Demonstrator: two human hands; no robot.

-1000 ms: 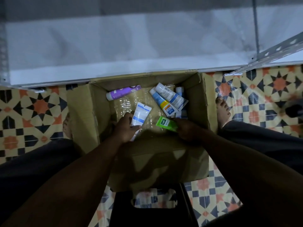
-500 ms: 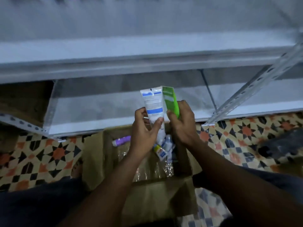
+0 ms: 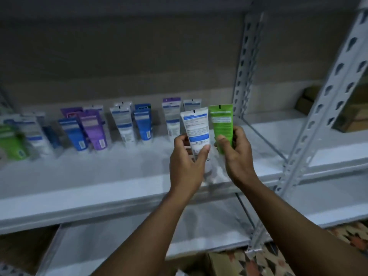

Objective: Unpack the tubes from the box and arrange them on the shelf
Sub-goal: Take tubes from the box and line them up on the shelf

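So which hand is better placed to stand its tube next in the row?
Probably the right hand: its green tube is upright before bare shelf past the row's last tube; the left hand holds the white tube before standing tubes.

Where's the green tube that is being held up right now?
In the head view, just right of centre: the right hand grips the green tube upright, beside the white tube in the left hand, over the shelf.

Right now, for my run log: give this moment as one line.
left hand holds white-and-blue plastic tube | right hand holds green plastic tube | both upright at white metal shelf | not yet placed
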